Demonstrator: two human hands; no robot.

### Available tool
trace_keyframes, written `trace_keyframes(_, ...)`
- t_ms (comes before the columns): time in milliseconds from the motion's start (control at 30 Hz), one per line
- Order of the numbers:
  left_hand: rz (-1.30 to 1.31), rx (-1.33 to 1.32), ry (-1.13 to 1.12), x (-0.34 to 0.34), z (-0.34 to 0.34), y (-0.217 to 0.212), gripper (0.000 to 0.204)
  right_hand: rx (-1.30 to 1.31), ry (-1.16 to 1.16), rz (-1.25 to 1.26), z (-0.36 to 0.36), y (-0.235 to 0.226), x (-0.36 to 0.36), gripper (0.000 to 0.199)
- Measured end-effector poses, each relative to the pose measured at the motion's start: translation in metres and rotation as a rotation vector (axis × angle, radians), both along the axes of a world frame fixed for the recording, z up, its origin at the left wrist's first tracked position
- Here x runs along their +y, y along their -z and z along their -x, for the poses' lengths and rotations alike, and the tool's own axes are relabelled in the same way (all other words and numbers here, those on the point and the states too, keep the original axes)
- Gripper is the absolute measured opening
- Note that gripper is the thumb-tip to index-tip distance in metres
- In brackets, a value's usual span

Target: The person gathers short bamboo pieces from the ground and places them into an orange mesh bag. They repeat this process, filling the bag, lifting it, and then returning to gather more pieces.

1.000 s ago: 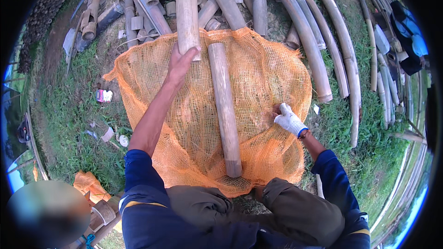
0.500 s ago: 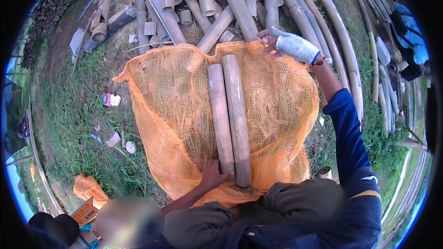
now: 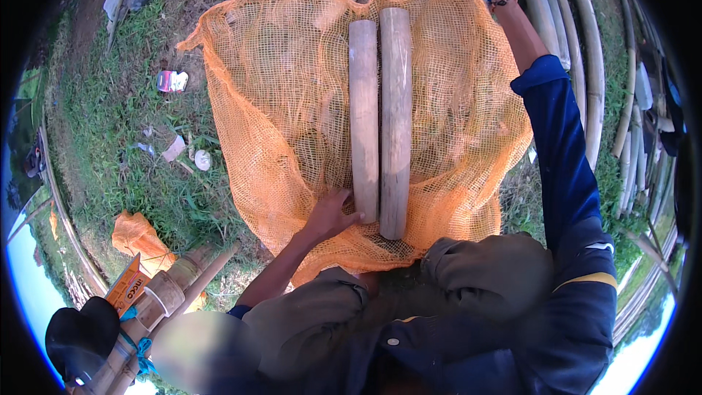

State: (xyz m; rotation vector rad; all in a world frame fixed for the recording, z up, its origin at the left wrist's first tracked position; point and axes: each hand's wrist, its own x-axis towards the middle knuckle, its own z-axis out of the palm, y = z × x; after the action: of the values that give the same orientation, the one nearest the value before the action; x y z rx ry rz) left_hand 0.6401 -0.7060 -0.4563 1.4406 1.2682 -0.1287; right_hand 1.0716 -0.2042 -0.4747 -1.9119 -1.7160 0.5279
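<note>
Patchy, grass-covered ground (image 3: pixel 102 175) carries everything here. Spread over its middle lies an orange mesh sheet (image 3: pixel 285 66), rumpled along its edges and gathered in folds toward the bottom, with the ground showing through the weave. On the mesh, two cut bamboo lengths lie side by side, nearly parallel: the left one (image 3: pixel 363 124) is slightly shorter than the right one (image 3: pixel 395 124). On the grass to the left lie a pink-and-white packet (image 3: pixel 172 81), a pale flat scrap (image 3: pixel 175 148) and a small whitish round object (image 3: pixel 202 160). Long bamboo poles (image 3: pixel 591 51) lie along the right.
</note>
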Motion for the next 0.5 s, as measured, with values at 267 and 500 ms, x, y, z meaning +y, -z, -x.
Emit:
trace_keyframes(267,0.029,0.074,0.168,0.026,-0.004,-0.006,0.077,0.203,0.032,-0.083,-0.036,-0.162,-0.094,0.09)
trace_keyframes(500,-0.044,0.081,0.151,0.037,0.003,-0.011,0.071,0.543,0.031,0.192,0.029,-0.196,-0.242,0.09)
